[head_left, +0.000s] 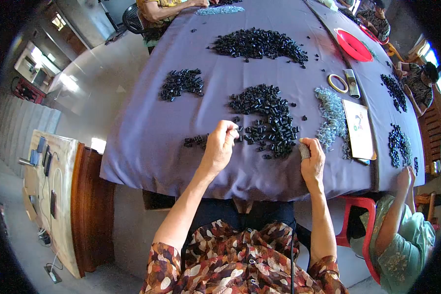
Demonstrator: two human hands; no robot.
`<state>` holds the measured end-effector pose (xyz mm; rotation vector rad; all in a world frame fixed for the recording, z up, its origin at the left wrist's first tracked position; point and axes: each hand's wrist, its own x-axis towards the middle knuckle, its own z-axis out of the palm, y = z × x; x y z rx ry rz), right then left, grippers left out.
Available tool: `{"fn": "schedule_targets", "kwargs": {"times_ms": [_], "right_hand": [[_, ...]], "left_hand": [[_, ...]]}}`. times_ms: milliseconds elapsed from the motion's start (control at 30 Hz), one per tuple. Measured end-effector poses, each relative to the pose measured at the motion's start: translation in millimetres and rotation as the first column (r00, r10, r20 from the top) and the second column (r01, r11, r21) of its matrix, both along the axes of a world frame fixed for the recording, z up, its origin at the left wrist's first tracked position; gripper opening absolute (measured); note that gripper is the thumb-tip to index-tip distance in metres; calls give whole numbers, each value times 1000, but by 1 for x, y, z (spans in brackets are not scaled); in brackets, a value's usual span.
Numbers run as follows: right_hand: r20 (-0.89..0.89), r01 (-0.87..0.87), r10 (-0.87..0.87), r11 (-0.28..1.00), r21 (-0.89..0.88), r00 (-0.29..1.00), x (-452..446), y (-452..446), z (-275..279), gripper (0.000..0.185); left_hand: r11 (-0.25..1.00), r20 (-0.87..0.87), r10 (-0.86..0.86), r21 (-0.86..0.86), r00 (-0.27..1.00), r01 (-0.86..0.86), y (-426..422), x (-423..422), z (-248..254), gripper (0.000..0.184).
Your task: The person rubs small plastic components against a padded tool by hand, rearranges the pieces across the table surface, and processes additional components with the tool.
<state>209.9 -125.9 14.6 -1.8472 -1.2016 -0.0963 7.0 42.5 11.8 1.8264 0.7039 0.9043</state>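
My left hand [219,146] is pinched at the near side of the table, with a small black cylindrical piece [236,129] at its fingertips. A large pile of the same black pieces [267,108] lies just beyond and to its right, and a smaller row [195,141] sits beside its left edge. My right hand [313,161] is closed around a greyish clump [305,151], partly hidden by the fingers; its exact kind I cannot make out. Right of that hand, small clear pieces [331,117] are heaped on the cloth.
More black pieces [181,84] [259,44] lie farther off. A tape roll [338,84], a printed card [359,128] and a red basin [352,45] are on the right. Several people sit around the purple-covered table [147,147]. A wooden cabinet [90,210] stands at left.
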Motion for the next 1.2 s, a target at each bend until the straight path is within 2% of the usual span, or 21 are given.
{"fn": "schedule_targets", "kwargs": {"times_ms": [33,133,200,267,367,467,567,700,833,933,1133,1200], "right_hand": [[3,-1,1,1000,12,1000,-1,1,2,27],[0,19,-19,999,37,1000,-5,1,7,22],[-100,-30,33,999,25,994,-18,1,13,17],[-205,-100,113,992,72,972,-37,6,17,11],[-386,-200,204,978,51,900,-64,16,26,16],[-391,-299,305,951,79,868,-76,30,29,24],[-400,-301,295,952,51,868,-82,39,33,27],[-287,-329,323,944,27,902,-86,45,37,29],[-320,-332,320,943,18,892,-85,47,33,30],[-336,-321,304,947,4,892,-84,47,32,30],[-380,-242,239,969,42,894,-94,44,29,30],[-368,-247,234,969,11,900,-97,43,31,30]], "left_hand": [[973,65,-38,-227,997,52,-8,-1,5,7],[934,172,-91,-328,981,144,-25,-2,3,8],[902,217,-109,-388,970,188,-33,-2,-1,8],[904,222,-104,-386,969,186,-37,-3,-5,7],[900,216,-108,-393,970,188,-38,-6,-6,5],[900,217,-119,-388,969,198,-38,-6,-4,5],[894,230,-124,-395,965,209,-38,-7,-2,4],[893,237,-133,-393,962,220,-39,-6,-6,6],[852,300,-131,-453,945,261,-42,-6,0,12],[863,225,-187,-427,956,269,-40,-8,-2,17],[789,376,-56,-551,925,271,-37,-8,1,11],[775,371,-78,-561,925,290,-34,-9,0,8]]}}
